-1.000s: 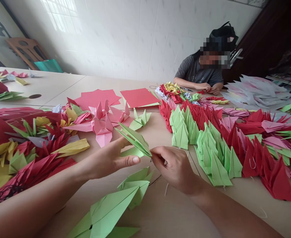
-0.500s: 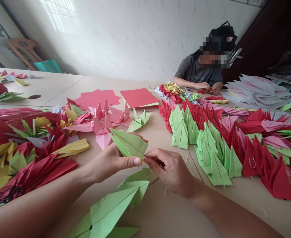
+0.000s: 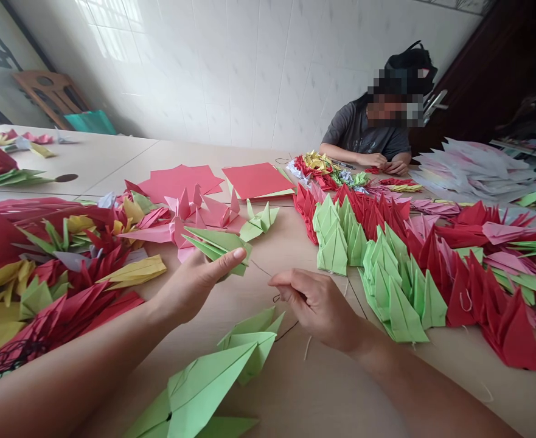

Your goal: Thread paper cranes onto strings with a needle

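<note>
In the head view, your left hand [image 3: 183, 295] grips a folded green origami crane [image 3: 219, 242] above the desk [image 3: 327, 401], thumb on top. Your right hand [image 3: 322, 310], just beside it, has fingers pinched on a dark thread [image 3: 276, 298]. More green cranes [image 3: 208, 383] lie nearer you.

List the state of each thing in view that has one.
Left hand: closed on held green piece
Held green piece: folded, raised
Right hand: fingertips pinched, seemingly on thin dark thread
Near green pieces: folded, lying
Pink pieces: folded, clustered
Red sheets: flat, unfolded
Right-side green pieces: folded, upright
Red row: folded, upright
</note>
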### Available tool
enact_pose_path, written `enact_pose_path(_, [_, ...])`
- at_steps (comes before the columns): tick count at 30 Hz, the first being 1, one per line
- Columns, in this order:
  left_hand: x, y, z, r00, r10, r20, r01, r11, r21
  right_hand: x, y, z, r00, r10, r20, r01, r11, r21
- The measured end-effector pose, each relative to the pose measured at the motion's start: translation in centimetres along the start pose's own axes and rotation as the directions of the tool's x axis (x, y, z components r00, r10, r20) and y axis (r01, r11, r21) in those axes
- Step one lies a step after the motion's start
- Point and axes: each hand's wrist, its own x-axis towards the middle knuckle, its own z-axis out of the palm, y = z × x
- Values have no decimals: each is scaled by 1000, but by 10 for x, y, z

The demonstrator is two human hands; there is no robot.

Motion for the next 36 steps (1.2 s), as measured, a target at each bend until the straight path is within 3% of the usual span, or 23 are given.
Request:
enact_pose_path(2, [1,2,-2,999,12,-31,-10,998,67,1,1,-1,1000,9,-9,-9,1000,20])
enact_pose_path(4, [1,2,-2,994,100,-49,-85,968,236,1,1,-1,999,38,-33,-37,999,32])
enact_pose_path(8, [-6,-5,10,931,363,42,-299,690,659,0,-9,5,996,51,-66,-49,998,32])
enact_pose_path(12, [-16,-9,21,895,405,188,-397,530,749,-2,-19,13,999,-33,-32,32,999,-9])
enact_pose_path(16, [-21,-8,25,861,423,283,-465,430,773,-3,-20,15,997,-59,-43,56,997,-58])
enact_pose_path(23, [-18,-10,24,857,442,266,-453,398,798,-1,-19,13,998,-38,-58,40,999,34])
enact_pose_path(31, [-21,-9,24,850,432,302,-476,382,793,-2,-17,15,993,-92,-73,91,996,-23])
enact_pose_path(36, [-18,-12,26,862,436,257,-455,445,772,-1,-19,13,982,116,-151,-96,987,130])
